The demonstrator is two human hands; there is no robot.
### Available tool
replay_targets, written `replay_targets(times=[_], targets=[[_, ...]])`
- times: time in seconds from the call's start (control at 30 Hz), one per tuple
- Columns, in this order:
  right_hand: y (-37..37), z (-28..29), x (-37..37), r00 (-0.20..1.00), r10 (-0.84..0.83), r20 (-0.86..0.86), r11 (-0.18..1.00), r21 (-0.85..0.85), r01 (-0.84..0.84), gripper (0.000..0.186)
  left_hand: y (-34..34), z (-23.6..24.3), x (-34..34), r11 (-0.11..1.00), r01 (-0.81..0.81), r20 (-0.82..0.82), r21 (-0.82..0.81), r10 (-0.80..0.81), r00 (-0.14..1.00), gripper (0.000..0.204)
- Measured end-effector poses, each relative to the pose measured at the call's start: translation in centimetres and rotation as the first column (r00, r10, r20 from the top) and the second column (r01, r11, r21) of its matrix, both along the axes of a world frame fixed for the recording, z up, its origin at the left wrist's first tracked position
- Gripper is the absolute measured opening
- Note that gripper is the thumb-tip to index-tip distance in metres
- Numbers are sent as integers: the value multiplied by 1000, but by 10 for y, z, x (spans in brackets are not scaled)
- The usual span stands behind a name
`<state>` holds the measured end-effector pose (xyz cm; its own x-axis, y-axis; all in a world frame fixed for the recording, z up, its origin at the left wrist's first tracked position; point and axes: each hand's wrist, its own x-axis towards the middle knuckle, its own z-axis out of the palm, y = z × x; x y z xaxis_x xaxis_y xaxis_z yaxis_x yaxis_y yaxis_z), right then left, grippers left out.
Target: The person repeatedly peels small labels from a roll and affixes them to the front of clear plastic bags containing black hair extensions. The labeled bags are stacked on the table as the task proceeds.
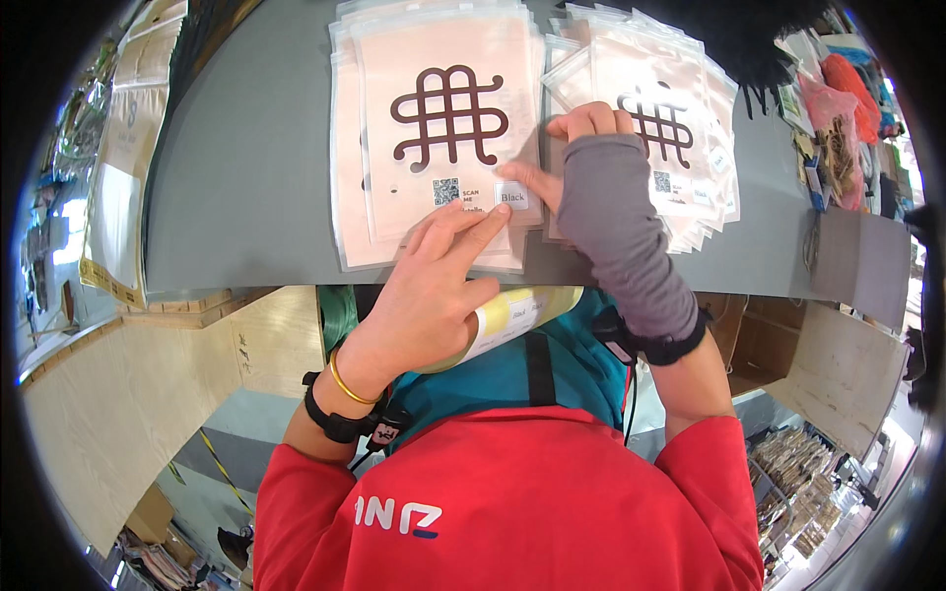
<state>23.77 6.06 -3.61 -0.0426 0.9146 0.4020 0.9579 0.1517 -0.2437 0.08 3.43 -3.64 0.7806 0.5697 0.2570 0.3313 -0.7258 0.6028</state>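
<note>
A flat plastic pouch (434, 118), pale pink with a dark looped emblem and a square code, lies on top of a loose stack in front of me. A small white label (511, 196) sits at its lower right corner. My left hand (424, 295) reaches up from below, a fingertip touching that label. Its lower fingers and thumb close round a yellow roll of labels (522, 310) at the table's front edge. My right hand (581, 148), in a grey sleeve covering the palm, has its thumb stretched to the label's upper edge. Its other fingers bend over the neighbouring stack.
A second, fanned stack of similar labelled pouches (705, 148) lies to the right on the grey table (236, 167). Black fringed material (749, 49) hangs over the far right corner. A pale package (128, 167) stands at the left edge. Wooden panels (148, 394) flank me below.
</note>
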Motion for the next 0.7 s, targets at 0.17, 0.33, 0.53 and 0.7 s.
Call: replay_targets(times=[0.17,0.33,0.53,0.7], targets=[[12,-6,2,977,-61,-203,976,-216,16,35,4,4,-7,997,74,58,-22,-72,996,14],[9,3,19,915,-57,-398,962,-268,-57,35,-8,13,-21,978,29,136,-208,-1,991,31],[21,-14,103,907,-116,-404,985,-163,53,39,-8,12,-23,863,-78,173,-500,188,967,21],[28,12,162,943,-315,-104,947,-103,305,43,-8,13,-23,663,-151,4,-733,225,974,23]])
